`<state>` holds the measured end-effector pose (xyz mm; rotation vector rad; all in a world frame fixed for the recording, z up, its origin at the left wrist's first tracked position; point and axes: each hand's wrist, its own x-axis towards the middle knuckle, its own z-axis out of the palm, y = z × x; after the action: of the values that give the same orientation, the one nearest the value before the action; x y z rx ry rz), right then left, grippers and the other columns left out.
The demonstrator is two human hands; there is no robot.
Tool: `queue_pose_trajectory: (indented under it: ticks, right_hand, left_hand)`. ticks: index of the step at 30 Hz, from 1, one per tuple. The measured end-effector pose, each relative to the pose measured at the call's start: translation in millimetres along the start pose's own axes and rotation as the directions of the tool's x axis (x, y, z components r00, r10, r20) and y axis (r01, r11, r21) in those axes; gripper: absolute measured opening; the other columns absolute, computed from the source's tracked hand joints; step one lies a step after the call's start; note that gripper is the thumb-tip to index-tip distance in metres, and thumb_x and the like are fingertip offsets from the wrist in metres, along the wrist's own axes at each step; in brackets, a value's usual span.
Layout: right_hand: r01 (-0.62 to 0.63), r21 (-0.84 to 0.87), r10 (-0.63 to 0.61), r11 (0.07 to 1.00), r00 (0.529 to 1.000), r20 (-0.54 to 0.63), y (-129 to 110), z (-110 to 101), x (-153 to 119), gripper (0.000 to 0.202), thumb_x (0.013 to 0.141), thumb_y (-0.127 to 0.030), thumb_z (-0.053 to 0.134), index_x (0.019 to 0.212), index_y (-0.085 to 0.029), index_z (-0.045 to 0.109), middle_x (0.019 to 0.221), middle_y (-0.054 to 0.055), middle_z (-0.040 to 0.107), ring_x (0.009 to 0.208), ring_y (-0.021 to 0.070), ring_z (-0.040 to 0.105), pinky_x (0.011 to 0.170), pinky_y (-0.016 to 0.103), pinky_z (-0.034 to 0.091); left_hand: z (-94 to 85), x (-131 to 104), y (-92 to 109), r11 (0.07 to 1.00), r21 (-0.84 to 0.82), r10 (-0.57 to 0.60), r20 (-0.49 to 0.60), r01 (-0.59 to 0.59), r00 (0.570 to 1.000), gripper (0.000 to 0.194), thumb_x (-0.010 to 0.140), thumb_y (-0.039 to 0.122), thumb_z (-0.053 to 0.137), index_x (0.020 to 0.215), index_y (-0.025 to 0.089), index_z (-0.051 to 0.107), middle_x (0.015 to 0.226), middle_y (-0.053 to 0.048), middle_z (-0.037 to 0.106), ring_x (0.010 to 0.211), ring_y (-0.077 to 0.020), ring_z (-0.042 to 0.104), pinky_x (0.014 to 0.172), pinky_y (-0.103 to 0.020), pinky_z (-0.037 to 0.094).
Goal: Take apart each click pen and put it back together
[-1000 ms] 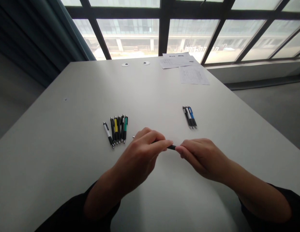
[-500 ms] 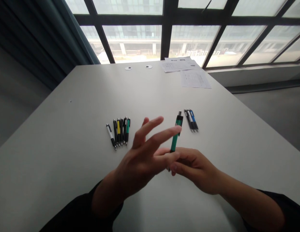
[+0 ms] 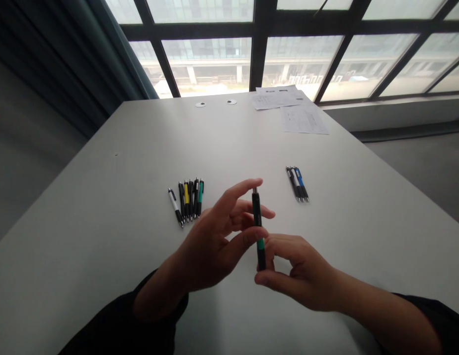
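A green and black pen (image 3: pixel 256 212) is held upright above the white table, button end up. My left hand (image 3: pixel 222 236) grips its middle between thumb and fingers, with the index fingertip at the button on top. Around the lower part of the same pen, my right hand (image 3: pixel 303 271) has its thumb and fingers closed. Left of my hands lies a row of several pens, among them a yellow one (image 3: pixel 186 199), a green one (image 3: pixel 200 197) and a slightly slanted white one (image 3: pixel 174 204). To the right, a blue pen (image 3: pixel 300 181) lies beside a white and a black one.
Printed papers (image 3: pixel 303 118) lie at the far right of the white table (image 3: pixel 148 138). Two round white discs, one of them here (image 3: pixel 200 104), sit near the back edge. Behind are windows, with a dark curtain (image 3: pixel 114 64) at the left.
The green pen has turned more upright and its clip faces differently. My left index finger has moved onto its top and my left thumb onto its side. My right hand sits slightly lower.
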<state>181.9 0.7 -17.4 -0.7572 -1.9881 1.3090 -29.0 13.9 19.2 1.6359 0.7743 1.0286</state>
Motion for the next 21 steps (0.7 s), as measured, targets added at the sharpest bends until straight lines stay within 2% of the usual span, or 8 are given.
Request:
queue_pose_trajectory:
  ticks: [5,7,12,15,18,21]
  right_hand:
    - [0.057,-0.012,-0.058,0.998,0.997,-0.044,1,2,-1,0.034,0.089,-0.033,0.076,0.071,-0.02,0.049,0.07,-0.003,0.055,0.065,0.0112,0.048,0.061,0.025,0.042]
    - [0.062,-0.015,-0.062,0.998,0.997,-0.034,0,2,-1,0.034,0.089,-0.031,0.075,0.071,-0.02,0.048,0.07,-0.003,0.054,0.065,0.0108,0.047,0.06,0.024,0.041]
    - [0.037,-0.015,-0.037,0.999,0.999,-0.004,-2,1,1,0.032,0.094,-0.03,0.069,0.071,-0.021,0.047,0.07,-0.002,0.055,0.065,0.0115,0.048,0.062,0.025,0.042]
    - [0.026,-0.032,-0.026,0.999,1.0,0.014,-2,1,0,0.032,0.094,-0.03,0.068,0.072,-0.02,0.047,0.071,-0.002,0.055,0.066,0.0116,0.048,0.062,0.025,0.042]
    - [-0.033,-0.042,0.034,0.999,0.999,0.03,0,2,1,0.031,0.094,-0.031,0.066,0.072,-0.02,0.047,0.07,-0.002,0.054,0.064,0.0113,0.047,0.061,0.025,0.041]
    - [-0.142,-0.051,0.145,0.989,0.988,0.053,3,2,2,0.032,0.095,-0.033,0.063,0.071,-0.02,0.047,0.065,-0.004,0.053,0.058,0.0099,0.045,0.057,0.024,0.039]
  left_hand:
    - [0.7,0,3,0.999,-0.036,-0.002,0.06,0.004,0.998,0.054,0.099,0.014,0.059,0.148,0.026,0.039,0.102,-0.006,0.075,0.087,-0.0177,0.076,0.083,-0.031,0.066]
    - [1.5,0,3,1.0,-0.016,0.013,0.056,-0.012,0.998,0.05,0.098,0.012,0.06,0.144,0.025,0.043,0.1,-0.004,0.075,0.088,-0.0168,0.076,0.084,-0.029,0.065]
    - [2.4,0,3,0.997,0.072,0.018,-0.007,-0.018,1.0,0.058,0.096,0.012,0.064,0.148,0.025,0.041,0.101,-0.004,0.076,0.083,-0.0147,0.076,0.081,-0.027,0.064]
    - [2.2,1,3,0.997,0.078,0.009,-0.001,-0.009,1.0,0.05,0.097,0.015,0.064,0.143,0.024,0.046,0.093,-0.003,0.076,0.081,-0.0156,0.076,0.078,-0.027,0.064]
    - [1.5,3,-1,0.997,0.073,-0.014,-0.042,0.017,0.999,0.054,0.095,0.018,0.068,0.145,0.022,0.047,0.091,-0.004,0.076,0.08,-0.0163,0.075,0.076,-0.028,0.065]
    - [0.9,7,-8,0.998,0.018,-0.058,-0.079,0.059,0.995,0.066,0.095,0.021,0.068,0.154,0.022,0.038,0.092,-0.005,0.075,0.077,-0.0154,0.074,0.074,-0.027,0.065]
